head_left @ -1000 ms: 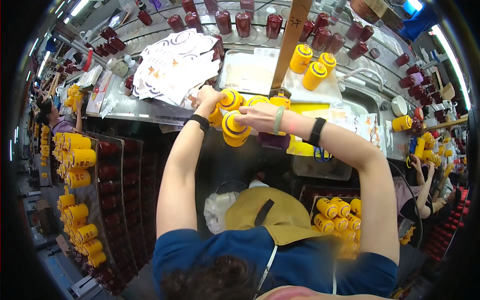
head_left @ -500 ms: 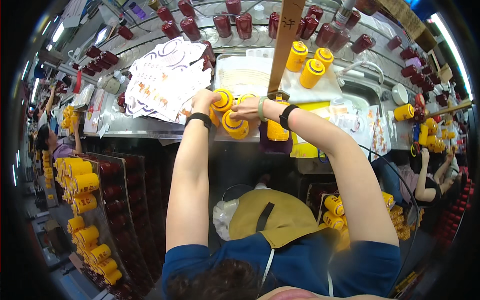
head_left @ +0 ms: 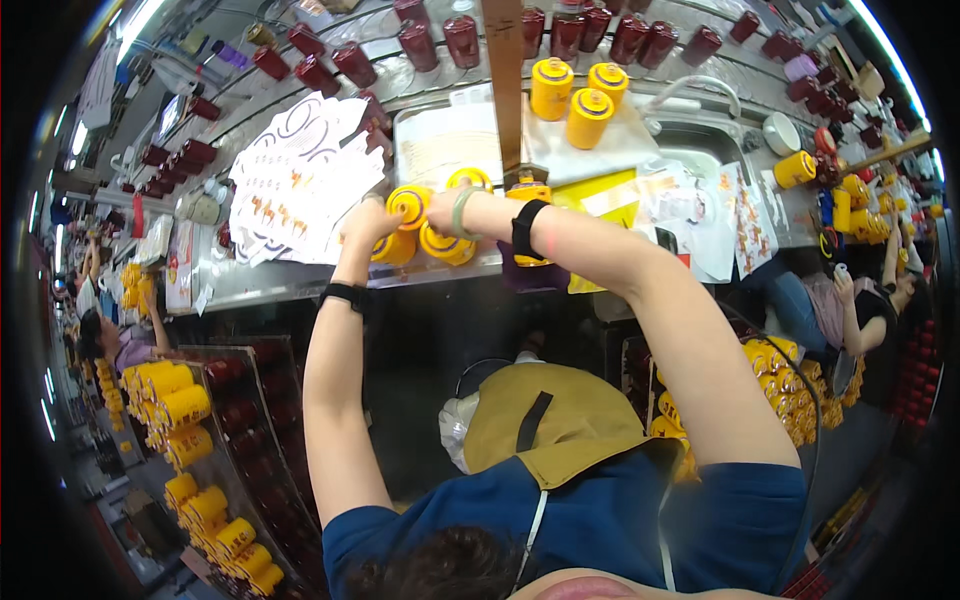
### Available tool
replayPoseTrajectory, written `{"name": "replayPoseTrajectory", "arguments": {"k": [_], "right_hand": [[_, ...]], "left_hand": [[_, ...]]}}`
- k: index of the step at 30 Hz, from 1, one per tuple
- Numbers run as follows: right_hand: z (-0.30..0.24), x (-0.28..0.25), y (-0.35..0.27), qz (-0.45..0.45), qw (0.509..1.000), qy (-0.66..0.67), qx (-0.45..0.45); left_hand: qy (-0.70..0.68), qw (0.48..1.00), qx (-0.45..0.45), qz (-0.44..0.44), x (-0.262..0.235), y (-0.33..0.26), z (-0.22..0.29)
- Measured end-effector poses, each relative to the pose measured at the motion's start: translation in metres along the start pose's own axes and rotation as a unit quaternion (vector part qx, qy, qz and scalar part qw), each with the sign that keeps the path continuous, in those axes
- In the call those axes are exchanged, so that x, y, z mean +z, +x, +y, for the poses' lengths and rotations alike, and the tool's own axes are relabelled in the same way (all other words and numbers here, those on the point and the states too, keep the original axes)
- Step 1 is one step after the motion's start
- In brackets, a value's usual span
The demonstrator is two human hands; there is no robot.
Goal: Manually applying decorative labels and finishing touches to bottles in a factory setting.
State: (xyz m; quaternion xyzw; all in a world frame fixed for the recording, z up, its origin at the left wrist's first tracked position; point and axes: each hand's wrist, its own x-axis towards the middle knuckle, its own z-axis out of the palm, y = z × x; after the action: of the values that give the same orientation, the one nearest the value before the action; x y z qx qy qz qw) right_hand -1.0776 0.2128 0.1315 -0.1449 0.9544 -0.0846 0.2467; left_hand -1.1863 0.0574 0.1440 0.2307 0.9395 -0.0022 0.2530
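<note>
left hand [head_left: 368, 225] and right hand [head_left: 443, 214]: at the clustered yellow bottles [head_left: 409, 208]; fingers partly hidden, so grip cannot be told. bottles are at the near edge of the bench [head_left: 262, 278], left of the wooden post [head_left: 505, 90]. risk: a sideways nudge between close neighbours could tip one over that edge. writing: post marks blurred; bottle print too small to read.

**Four yellow jars [head_left: 408, 207] at the fingers [head_left: 434, 209]**

Two hands: one left hand [head_left: 368, 224], one right hand [head_left: 452, 207]. Besides those four, one jar [head_left: 530, 192] is just right of the fingers, three jars [head_left: 590, 120] are beyond them to the right, and one jar [head_left: 795, 170] is far right. Also right: one post [head_left: 504, 90], one tap [head_left: 700, 80], one bowl [head_left: 781, 133]. Beyond the fingers: more than ten red bottles [head_left: 418, 47]. Jars [head_left: 180, 405] below them, left and right: too crowded to count.
</note>
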Motion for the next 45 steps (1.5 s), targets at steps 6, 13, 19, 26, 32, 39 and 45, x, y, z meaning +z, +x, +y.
{"name": "replayPoseTrajectory", "arguments": {"k": [6,13,19,26,32,39,45], "right_hand": [[-0.007,0.010,-0.019,0.086,0.996,-0.004,0.019],[-0.019,0.070,-0.142,0.289,0.923,0.253,-0.011],[-0.041,0.183,-0.352,0.316,0.809,0.427,0.251],[-0.193,0.319,-0.593,0.496,0.564,0.346,0.562],[-0.374,0.438,-0.780,0.504,0.320,0.212,0.774],[-0.487,0.651,-1.022,0.359,0.291,0.101,0.881],[-0.495,0.824,-1.151,0.209,0.340,0.153,0.904]], "left_hand": [[0.022,0.948,0.213,0.236,0.044,-0.017,0.007],[-0.045,0.920,0.282,0.267,0.054,0.011,0.006],[-0.066,0.911,0.331,0.238,0.024,-0.021,0.059],[-0.131,0.855,0.359,0.351,0.067,-0.089,0.192],[-0.026,0.775,0.532,0.341,0.133,-0.224,0.303],[0.050,0.799,0.559,0.214,0.274,-0.387,0.327],[0.070,0.794,0.576,0.180,0.351,-0.479,0.314]]}}
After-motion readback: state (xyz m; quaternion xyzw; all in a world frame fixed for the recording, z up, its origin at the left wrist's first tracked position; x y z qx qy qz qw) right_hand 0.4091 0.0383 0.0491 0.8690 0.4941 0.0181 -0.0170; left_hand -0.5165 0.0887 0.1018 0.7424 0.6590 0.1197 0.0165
